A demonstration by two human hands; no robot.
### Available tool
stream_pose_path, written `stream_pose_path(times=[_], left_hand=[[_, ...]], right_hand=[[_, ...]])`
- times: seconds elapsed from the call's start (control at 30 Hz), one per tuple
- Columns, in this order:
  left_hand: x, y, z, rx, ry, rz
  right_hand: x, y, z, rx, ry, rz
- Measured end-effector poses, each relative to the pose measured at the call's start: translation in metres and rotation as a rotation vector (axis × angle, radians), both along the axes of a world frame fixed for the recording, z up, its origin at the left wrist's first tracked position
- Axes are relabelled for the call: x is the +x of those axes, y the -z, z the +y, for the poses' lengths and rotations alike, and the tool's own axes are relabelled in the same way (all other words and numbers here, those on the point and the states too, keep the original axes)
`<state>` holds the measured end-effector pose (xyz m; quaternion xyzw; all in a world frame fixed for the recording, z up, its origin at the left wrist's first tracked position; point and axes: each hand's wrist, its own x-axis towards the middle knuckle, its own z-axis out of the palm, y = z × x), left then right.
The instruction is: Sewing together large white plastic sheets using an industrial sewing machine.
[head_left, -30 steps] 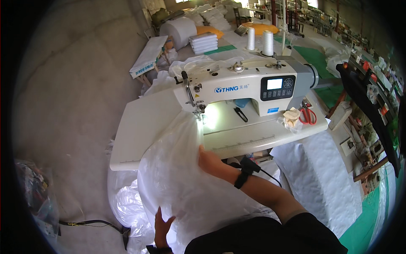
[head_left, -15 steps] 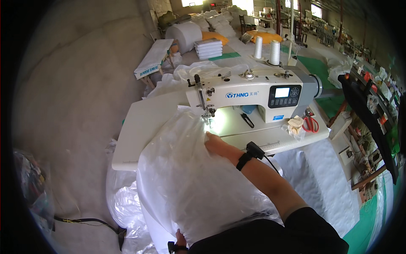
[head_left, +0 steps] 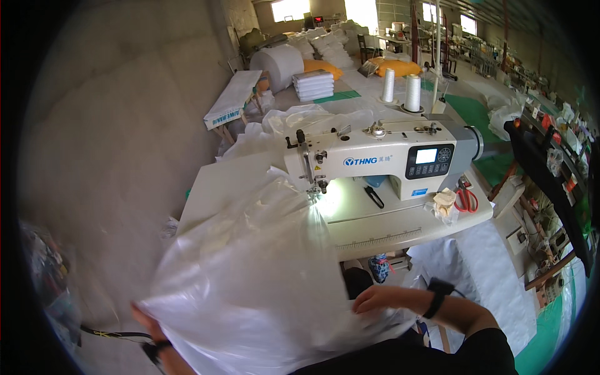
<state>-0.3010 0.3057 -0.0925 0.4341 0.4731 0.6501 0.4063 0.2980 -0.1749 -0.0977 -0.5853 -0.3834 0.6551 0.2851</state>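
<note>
A large translucent white plastic sheet spreads from under the needle of a white sewing machine down toward my body. My left hand, somewhat blurred, grips the sheet's left edge and draws it out taut; some fingers are hidden behind the plastic. Over at the sheet's right edge, my right hand has its fingers curled together on the plastic, below the front of the machine's table. The machine's lamp lights the spot where the sheet meets the needle.
Black thread snips, red-handled scissors and a crumpled cream scrap lie on the machine table. Two white thread cones stand behind. More white sheeting hangs at the right. A black cable crosses the floor at left.
My right hand has left the needle area and come down to the sheet's right edge. My left hand has swung out left and up, spreading the sheet wider.
</note>
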Motion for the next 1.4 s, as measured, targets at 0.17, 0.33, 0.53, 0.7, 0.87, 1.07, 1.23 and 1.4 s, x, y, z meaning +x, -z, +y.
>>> stream_pose_path(times=[0.17, 0.33, 0.53, 0.7, 0.87, 1.07, 1.23, 1.4], left_hand=[[0.117, -0.251, 0.091, 0.898, 0.35, 0.494], [0.26, -0.335, 0.054, 0.511, -0.173, 1.605], [0.362, -0.177, -0.221, 0.889, 0.328, 1.29], [0.395, -0.045, -0.297, 0.51, 0.659, 1.596], [0.333, -0.025, -0.273, 0.527, 0.773, 1.475], [0.317, -0.057, -0.267, 0.42, 0.639, 1.165], [0.353, -0.027, -0.287, 0.654, 0.385, 1.328], [0.346, 0.017, -0.29, 0.546, 0.682, 1.654]], right_hand=[[-0.082, 0.013, 0.067, 0.086, 0.29, 0.343], [-0.108, 0.007, 0.111, 0.082, 0.255, 0.532], [-0.099, 0.017, 0.097, 0.121, 0.221, 0.394], [-0.171, 0.03, 0.089, 0.246, -0.543, 0.243], [-0.151, 0.053, 0.078, 0.009, -0.293, 0.219], [-0.097, 0.067, 0.121, 0.474, 0.825, -0.064], [-0.104, 0.046, 0.15, 0.589, 0.786, 0.422], [-0.108, 0.049, 0.15, 0.474, 0.903, 0.376]])
